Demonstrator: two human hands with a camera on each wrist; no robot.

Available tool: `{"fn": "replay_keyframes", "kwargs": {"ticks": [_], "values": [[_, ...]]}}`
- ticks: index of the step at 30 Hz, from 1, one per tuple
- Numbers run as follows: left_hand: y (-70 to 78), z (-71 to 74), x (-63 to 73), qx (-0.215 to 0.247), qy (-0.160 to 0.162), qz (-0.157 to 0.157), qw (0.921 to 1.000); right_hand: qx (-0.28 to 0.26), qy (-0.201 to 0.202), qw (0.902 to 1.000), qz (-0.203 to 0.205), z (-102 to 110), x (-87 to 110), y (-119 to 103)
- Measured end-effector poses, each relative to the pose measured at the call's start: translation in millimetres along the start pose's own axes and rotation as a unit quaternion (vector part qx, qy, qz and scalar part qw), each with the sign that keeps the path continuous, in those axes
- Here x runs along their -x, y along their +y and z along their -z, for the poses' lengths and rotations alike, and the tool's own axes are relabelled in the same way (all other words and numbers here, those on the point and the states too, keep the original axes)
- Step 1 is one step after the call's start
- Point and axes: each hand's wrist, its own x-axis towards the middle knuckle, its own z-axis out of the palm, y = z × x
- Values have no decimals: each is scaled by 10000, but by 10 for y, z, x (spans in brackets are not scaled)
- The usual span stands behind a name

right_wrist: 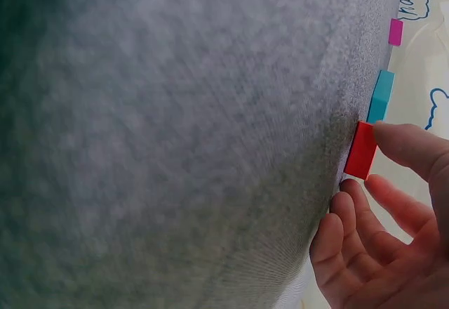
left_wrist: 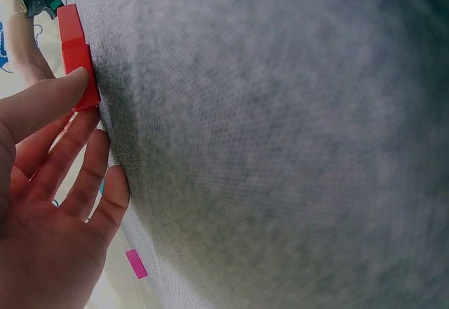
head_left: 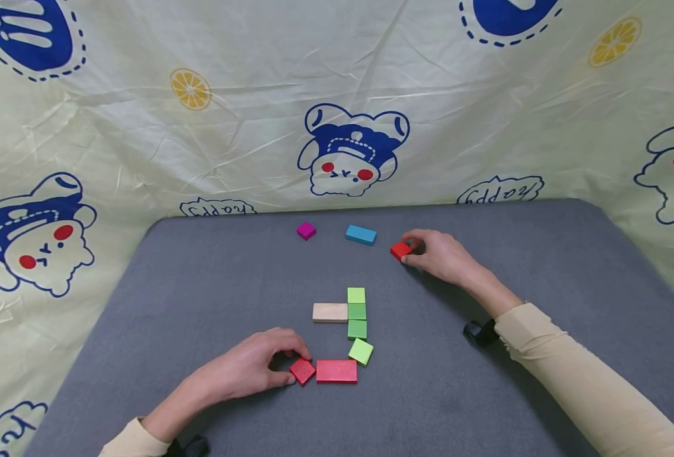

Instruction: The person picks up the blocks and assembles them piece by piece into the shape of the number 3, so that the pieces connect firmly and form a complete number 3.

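Observation:
In the head view my left hand (head_left: pixel 252 363) pinches a small red square block (head_left: pixel 303 371) between thumb and fingers, turned at an angle beside the left end of a longer red block (head_left: pixel 336 372). Farther back on the right, my right hand (head_left: pixel 442 255) holds another red block (head_left: pixel 400 251) by its sides. In the right wrist view, thumb and index finger sit at opposite sides of that red block (right_wrist: pixel 360 150). A column of several green blocks (head_left: pixel 356 311) stretches above the long red block, its lowest light green block (head_left: pixel 361 351) tilted. A pale wooden block (head_left: pixel 330 312) adjoins the column's left side.
A blue block (head_left: pixel 361 235) and a magenta block (head_left: pixel 306 231) lie near the far edge of the grey tabletop (head_left: pixel 228 266). Behind the table hangs a cream printed cloth (head_left: pixel 268 146). Black wrist straps show at both sleeves.

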Motion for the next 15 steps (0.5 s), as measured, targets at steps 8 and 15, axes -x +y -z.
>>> {"fn": "replay_keyframes", "kwargs": {"ticks": [8, 15], "values": [[-3, -6, -3, 25, 37, -18, 10000, -115, -73, 9999, 18, 3, -26, 22], [-3, -6, -4, -5, 37, -22, 10000, -161, -99, 9998, -1, -14, -48, 26]]}}
